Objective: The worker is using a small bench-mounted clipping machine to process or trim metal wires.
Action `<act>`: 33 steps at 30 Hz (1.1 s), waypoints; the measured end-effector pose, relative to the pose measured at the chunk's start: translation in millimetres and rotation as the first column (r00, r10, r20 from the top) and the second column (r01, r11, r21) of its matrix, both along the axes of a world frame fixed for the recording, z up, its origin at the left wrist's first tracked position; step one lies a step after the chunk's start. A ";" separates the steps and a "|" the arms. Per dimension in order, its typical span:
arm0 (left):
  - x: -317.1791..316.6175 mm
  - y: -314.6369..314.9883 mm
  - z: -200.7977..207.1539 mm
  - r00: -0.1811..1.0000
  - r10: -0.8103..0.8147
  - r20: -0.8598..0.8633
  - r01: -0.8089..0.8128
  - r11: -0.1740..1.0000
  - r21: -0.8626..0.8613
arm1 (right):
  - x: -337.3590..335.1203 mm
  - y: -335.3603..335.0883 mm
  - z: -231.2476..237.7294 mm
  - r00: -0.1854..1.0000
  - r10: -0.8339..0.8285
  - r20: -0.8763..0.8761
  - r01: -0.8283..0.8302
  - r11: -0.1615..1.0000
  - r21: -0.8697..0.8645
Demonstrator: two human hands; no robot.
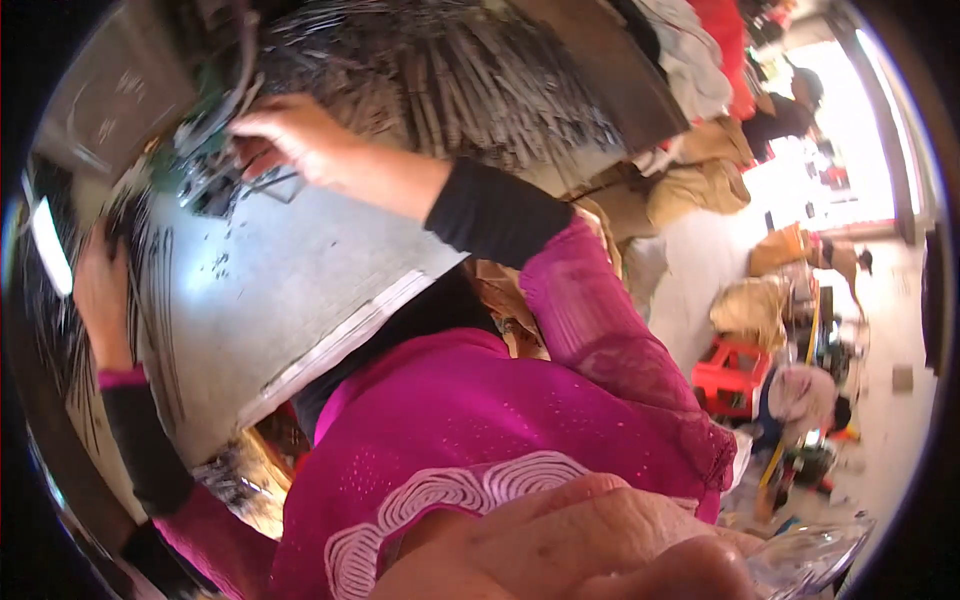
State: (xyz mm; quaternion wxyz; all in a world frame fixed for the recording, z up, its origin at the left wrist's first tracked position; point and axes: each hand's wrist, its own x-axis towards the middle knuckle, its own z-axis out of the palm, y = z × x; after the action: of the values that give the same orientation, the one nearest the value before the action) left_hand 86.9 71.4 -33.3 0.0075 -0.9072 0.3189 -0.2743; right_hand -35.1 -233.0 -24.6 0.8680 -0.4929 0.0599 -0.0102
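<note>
My left hand (100, 295) is at the far left of the metal worktable (300, 280), its fingers closed around a bunch of thin dark wires (125, 215). More long thin wires (165, 320) lie on the tabletop just right of that wrist. Farther up, my right hand (290, 140) reaches to a small green machine (205, 170) at the table's far side. Its fingers are bent together beside a thin metal bracket (270, 185); what they pinch, if anything, is hidden. Small dark bits (218, 262) are scattered on the metal in front of the machine.
Beyond my right arm lies a large heap of thin dark rods (480, 90), bordered by a brown board (610, 70). A grey metal box (115, 90) stands behind the machine. To the right are sacks (700, 190), a red plastic stool (735, 378) and another person (790, 115) by a bright doorway.
</note>
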 end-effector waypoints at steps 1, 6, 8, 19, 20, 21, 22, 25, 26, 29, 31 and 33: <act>-16.0 -12.1 15.3 0.991 0.084 -0.105 -0.081 0.996 0.037 | 0.9 0.0 -1.6 1.000 -0.006 0.012 0.006 1.000 0.008; -1.2 -5.1 4.3 0.999 -0.015 -0.045 0.015 1.000 0.020 | -4.6 -2.6 2.3 0.999 -0.014 0.037 0.014 1.000 0.004; -0.7 0.9 4.6 0.999 0.014 -0.044 -0.012 0.999 0.037 | -3.3 -0.2 3.0 0.998 -0.035 0.054 0.034 0.999 0.021; -5.3 -13.1 11.2 0.983 0.021 -0.183 -0.011 0.998 0.057 | 0.3 -1.8 0.8 0.998 -0.038 0.059 0.039 0.999 -0.003; -4.2 -11.5 8.1 0.987 0.038 -0.157 -0.032 0.999 0.041 | 1.0 -0.9 0.6 0.997 -0.050 0.067 0.048 0.999 0.023; -3.2 -10.8 6.0 0.990 0.054 -0.130 -0.051 0.998 0.023 | 1.5 -0.7 -0.7 0.995 -0.062 0.075 0.058 0.997 0.049; -1.5 -10.3 5.4 0.990 0.049 -0.133 -0.046 0.999 0.026 | 3.3 -0.2 -2.9 0.995 -0.061 0.080 0.055 0.995 0.079; 4.9 -4.7 1.9 0.992 0.087 -0.093 -0.082 0.995 0.062 | 4.1 1.7 -3.6 0.995 -0.075 0.067 0.071 0.996 0.055; 8.6 -0.6 -1.1 0.995 0.085 -0.051 -0.080 0.993 0.089 | 4.4 1.8 -4.2 0.995 -0.077 0.064 0.073 0.996 0.058; 5.2 -3.5 4.8 0.993 0.085 -0.085 -0.077 0.992 0.101 | 4.0 -1.3 -6.7 0.996 -0.037 0.082 0.036 0.999 0.017; 3.5 -2.7 7.0 0.983 0.097 -0.157 -0.084 0.992 0.089 | 5.2 -1.4 -8.2 0.996 -0.051 0.077 0.049 0.999 0.022; 7.6 7.3 4.0 0.995 0.101 -0.017 -0.097 0.982 0.161 | 7.2 0.2 -7.5 0.997 -0.041 0.070 0.039 0.999 0.026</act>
State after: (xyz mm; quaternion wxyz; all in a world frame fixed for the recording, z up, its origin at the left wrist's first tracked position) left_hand 94.5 78.8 -29.3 0.0902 -0.9218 0.2944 -0.2357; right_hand -27.9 -232.8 -32.1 0.8751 -0.4804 0.0394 -0.0442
